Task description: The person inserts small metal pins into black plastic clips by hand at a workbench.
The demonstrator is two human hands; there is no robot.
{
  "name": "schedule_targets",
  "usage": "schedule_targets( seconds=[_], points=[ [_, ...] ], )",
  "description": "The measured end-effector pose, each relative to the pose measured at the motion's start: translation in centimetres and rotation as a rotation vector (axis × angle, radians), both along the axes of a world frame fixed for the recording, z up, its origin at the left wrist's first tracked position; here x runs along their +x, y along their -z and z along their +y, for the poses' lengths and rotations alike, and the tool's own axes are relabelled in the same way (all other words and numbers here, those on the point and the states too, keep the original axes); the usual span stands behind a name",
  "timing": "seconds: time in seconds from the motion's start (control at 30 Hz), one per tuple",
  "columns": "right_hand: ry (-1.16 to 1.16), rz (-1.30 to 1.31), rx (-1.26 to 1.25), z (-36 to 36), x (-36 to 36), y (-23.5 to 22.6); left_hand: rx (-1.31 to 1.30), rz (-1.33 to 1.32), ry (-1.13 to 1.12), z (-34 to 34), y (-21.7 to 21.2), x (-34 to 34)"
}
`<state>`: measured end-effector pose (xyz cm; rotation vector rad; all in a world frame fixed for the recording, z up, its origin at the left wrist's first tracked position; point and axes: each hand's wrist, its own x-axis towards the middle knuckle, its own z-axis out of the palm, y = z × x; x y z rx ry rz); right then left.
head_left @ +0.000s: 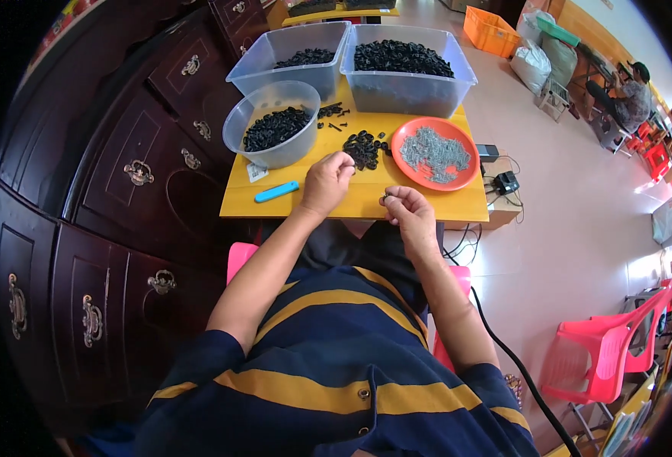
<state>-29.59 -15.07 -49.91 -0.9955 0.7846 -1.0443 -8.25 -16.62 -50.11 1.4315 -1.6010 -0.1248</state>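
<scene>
Above the yellow table (343, 202) my left hand (328, 184) is closed, its fingertips pressed together beside a loose pile of small black ring-like parts (362, 150). Whatever those fingers hold, if anything, is hidden. My right hand (412, 217) pinches a small dark part (385, 199) between thumb and fingers near the table's front edge. Just beyond it stands an orange-red plate (469, 177) heaped with thin silvery metal pieces (433, 154). A blue knife-like tool (276, 191) lies to the left of my left hand. The two hands are apart.
A round translucent tub (233, 126) and two rectangular bins (290, 72) (404, 95) hold black parts. Dark wooden drawers (122, 175) flank the left side. A black cable (515, 358) runs along my right. Pink chairs (606, 354) and a seated person (629, 99) are farther right.
</scene>
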Motion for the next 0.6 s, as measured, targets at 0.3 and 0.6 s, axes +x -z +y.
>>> schedule_targets(
  seconds=[0.3, 0.6],
  points=[
    [-0.011, 0.001, 0.008, -0.2, -0.2, 0.5, 0.155, -0.179, -0.053, 0.1, -0.3, 0.3],
    [-0.048, 0.025, 0.010, 0.0, 0.1, 0.5, 0.098, -0.283, -0.070, 0.2, 0.0, 0.6]
  ],
)
